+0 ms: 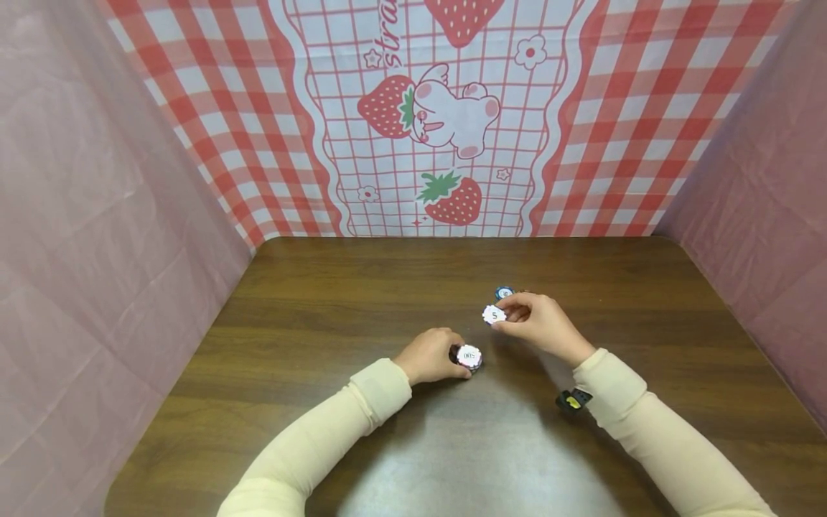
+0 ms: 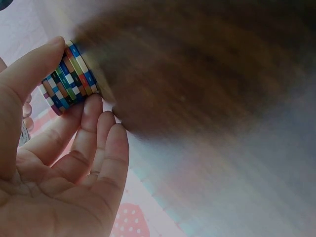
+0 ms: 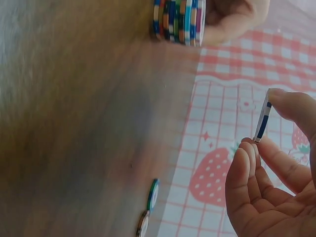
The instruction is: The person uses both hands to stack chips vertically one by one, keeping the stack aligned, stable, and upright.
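Note:
My left hand [image 1: 431, 357] grips a short stack of poker chips [image 1: 469, 357] between thumb and fingers, low over the table. The top chip is white and marked 500. In the left wrist view the stack's edges [image 2: 71, 79] show blue, green, red, tan and purple bands. Up and to the right, my right hand [image 1: 543, 325] pinches a single white poker chip [image 1: 494, 315] marked 5, held apart from the stack. Its rim carries dark blue blocks, seen nearly edge-on in the right wrist view.
A blue-rimmed chip [image 1: 504, 292] lies on the wooden table [image 1: 310, 301] just beyond my right hand. Beside it is a brownish chip [image 3: 143, 224], mostly hidden from the head view. A strawberry-print cloth [image 1: 452, 129] hangs behind the table, with pink cloth at both sides.

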{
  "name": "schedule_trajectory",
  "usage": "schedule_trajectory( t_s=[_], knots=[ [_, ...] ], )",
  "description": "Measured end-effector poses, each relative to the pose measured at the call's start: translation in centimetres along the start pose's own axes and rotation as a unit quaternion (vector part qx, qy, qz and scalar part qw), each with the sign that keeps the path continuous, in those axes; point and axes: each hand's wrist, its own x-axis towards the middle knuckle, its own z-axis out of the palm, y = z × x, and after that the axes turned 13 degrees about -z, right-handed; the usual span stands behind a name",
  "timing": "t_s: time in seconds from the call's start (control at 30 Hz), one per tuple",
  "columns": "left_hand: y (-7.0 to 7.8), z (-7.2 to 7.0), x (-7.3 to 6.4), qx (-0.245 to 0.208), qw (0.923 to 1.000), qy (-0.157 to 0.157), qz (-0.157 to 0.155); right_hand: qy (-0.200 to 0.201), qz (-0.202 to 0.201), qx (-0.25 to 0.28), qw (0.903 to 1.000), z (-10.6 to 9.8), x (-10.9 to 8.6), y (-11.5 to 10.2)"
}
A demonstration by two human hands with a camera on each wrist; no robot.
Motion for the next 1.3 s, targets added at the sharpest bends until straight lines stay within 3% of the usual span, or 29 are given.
schedule_trajectory(
  t_s=[0.67,1.0,1.3],
  knots=[
    [0.0,0.1,0.1,0.007,1.0,0.003,-0.002,-0.054,-0.058,0.04,0.996,3.2,-0.5,-0.5],
    [0.1,-0.1,0.0,0.011,0.9999,0.005,0.0,-0.097,-0.082,0.048,0.9907,4.0,-0.7,-0.5],
    [0.0,0.0,0.0,0.005,1.0,0.007,0.004,-0.105,-0.098,0.04,0.9888,4.4,-0.7,-0.7]
  ],
)
